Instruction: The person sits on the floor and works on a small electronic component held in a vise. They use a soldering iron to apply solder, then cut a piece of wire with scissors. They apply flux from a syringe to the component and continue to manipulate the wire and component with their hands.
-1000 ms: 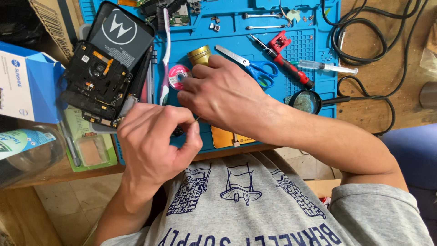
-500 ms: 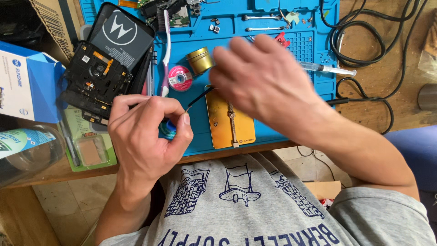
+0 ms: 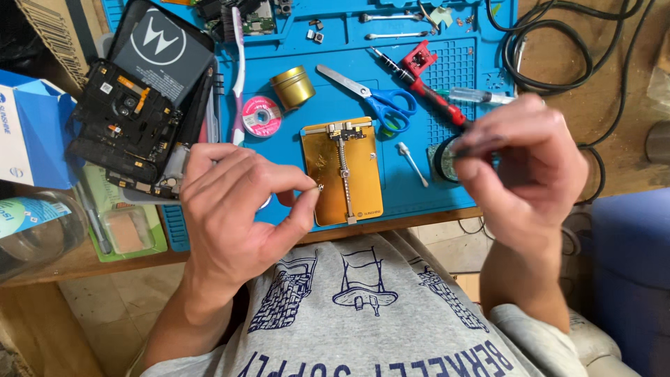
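- The left hand (image 3: 234, 209) is closed in a pinch, a tiny metallic part (image 3: 320, 187) being held between thumb and forefinger just above the near edge of the blue mat (image 3: 293, 132).
- The right hand (image 3: 520, 164) is curled shut around a thin dark tool (image 3: 474, 146), raised well apart from the left.
- The step in hand is judged to be the handling of a small fastener; a steady meeting of tool tip and part would be called for next.
- A gold board holder (image 3: 343, 171) is seen just beyond the pinch.
- Farther off lie blue scissors (image 3: 380, 101), a brass tin (image 3: 292, 87) and an opened phone (image 3: 132, 119).
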